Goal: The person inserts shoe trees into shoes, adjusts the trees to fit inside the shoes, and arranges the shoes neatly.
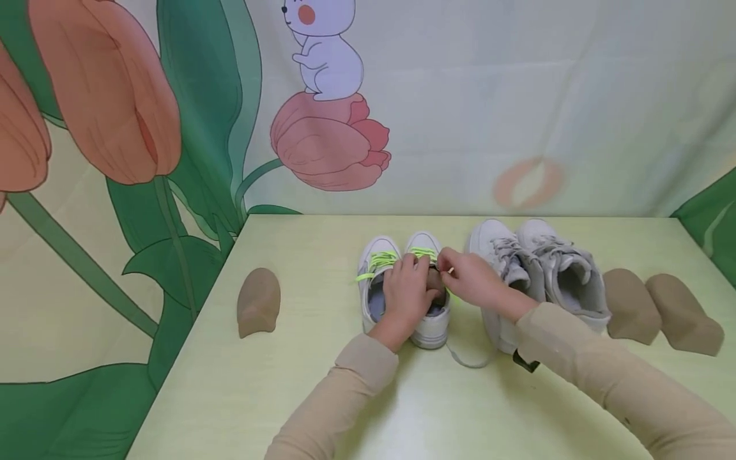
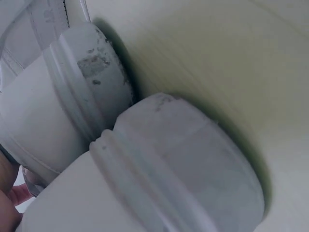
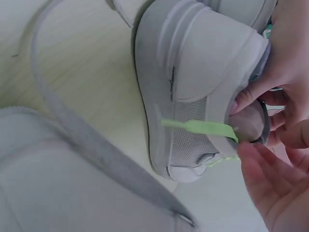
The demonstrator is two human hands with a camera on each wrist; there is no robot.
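A white sneaker (image 1: 431,333) with bright green laces stands beside its mate (image 1: 369,310). Inside its opening sits a brown shoe insert (image 3: 248,121), partly covered by fingers. My left hand (image 1: 407,289) reaches over the opening and grips the insert, thumb on its near side and fingers curled beyond it. From the right, my right hand (image 1: 473,278) pinches the edge of the sneaker's tongue (image 3: 265,123), close to a green lace (image 3: 207,128). In the left wrist view the heels of both sneakers (image 2: 188,154) fill most of the picture; only a sliver of hand shows.
Right of the sneakers stands a larger white pair (image 1: 575,281) with grey laces, partly behind my right forearm. Two brown inserts (image 1: 631,306) lie at the far right, another insert (image 1: 259,301) at the left. A grey lace (image 1: 468,365) trails on the table (image 1: 310,268). A printed cloth (image 1: 460,115) hangs behind.
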